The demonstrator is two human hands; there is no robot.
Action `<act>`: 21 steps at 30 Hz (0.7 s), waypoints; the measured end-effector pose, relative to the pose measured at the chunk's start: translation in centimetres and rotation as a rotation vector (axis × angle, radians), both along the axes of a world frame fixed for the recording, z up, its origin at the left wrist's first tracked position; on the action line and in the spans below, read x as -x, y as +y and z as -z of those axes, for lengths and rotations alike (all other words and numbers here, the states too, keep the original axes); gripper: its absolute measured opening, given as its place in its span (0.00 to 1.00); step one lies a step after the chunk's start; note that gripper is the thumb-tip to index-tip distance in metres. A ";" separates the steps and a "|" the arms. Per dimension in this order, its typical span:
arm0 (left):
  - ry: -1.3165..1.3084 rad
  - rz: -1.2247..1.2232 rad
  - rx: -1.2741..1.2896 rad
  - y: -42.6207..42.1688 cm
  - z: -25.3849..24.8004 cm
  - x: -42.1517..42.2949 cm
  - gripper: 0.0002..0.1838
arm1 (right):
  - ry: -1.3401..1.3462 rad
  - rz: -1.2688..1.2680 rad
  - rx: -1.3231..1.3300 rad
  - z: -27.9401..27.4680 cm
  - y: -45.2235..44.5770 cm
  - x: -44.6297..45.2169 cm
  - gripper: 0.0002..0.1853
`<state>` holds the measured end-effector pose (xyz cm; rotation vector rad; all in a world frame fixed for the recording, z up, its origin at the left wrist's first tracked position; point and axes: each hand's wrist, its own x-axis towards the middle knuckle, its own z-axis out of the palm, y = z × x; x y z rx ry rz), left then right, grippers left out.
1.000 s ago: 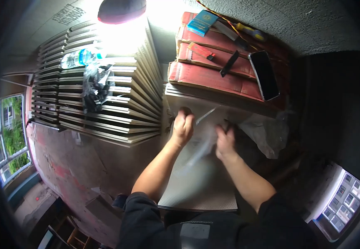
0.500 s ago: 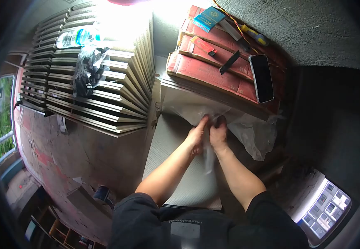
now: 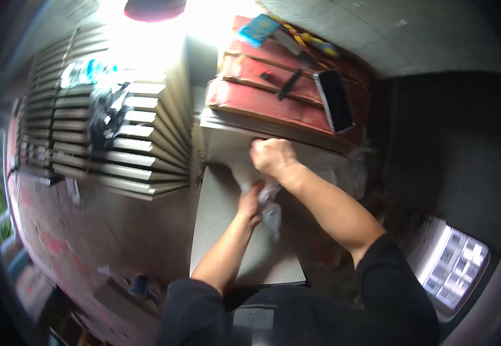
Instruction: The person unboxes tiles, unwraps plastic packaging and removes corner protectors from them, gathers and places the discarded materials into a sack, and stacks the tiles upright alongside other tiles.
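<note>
My left hand [image 3: 250, 203] is closed round a bunched piece of clear plastic film [image 3: 270, 216], whose crumpled end hangs below the fingers. Higher up, my right hand [image 3: 275, 157] makes a fist in front of the pale stacked tiles [image 3: 221, 140]; what its fingers hold, if anything, is hidden. More of the clear film lies to the right of that fist, blurred. Under my left forearm stretches a grey panel with a fine dotted texture [image 3: 221, 236].
Red cardboard boxes [image 3: 262, 104] top the tiles, bearing a phone [image 3: 335, 101], a blue packet [image 3: 258, 30], a black blade-like strip [image 3: 289, 85] and a yellow-handled screwdriver [image 3: 321, 46]. Left, many upright tiles [image 3: 141, 144] carry a plastic bottle [image 3: 80, 74] and a black bag [image 3: 107, 112].
My hands have come apart: the right moved up toward the boxes, the left down and left with the bunched film. The whole view has shifted slightly.
</note>
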<state>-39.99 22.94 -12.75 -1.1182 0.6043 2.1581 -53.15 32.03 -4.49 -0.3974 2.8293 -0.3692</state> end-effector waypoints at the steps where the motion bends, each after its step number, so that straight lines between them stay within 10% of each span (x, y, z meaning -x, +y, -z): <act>1: 0.001 0.068 0.056 -1.3 -0.3 -1.2 0.13 | 0.088 -0.001 0.004 0.7 0.0 -0.4 0.12; 21: -0.071 1.104 0.583 -19.0 -5.7 -12.3 0.23 | 0.227 0.101 0.180 1.0 0.9 -0.5 0.10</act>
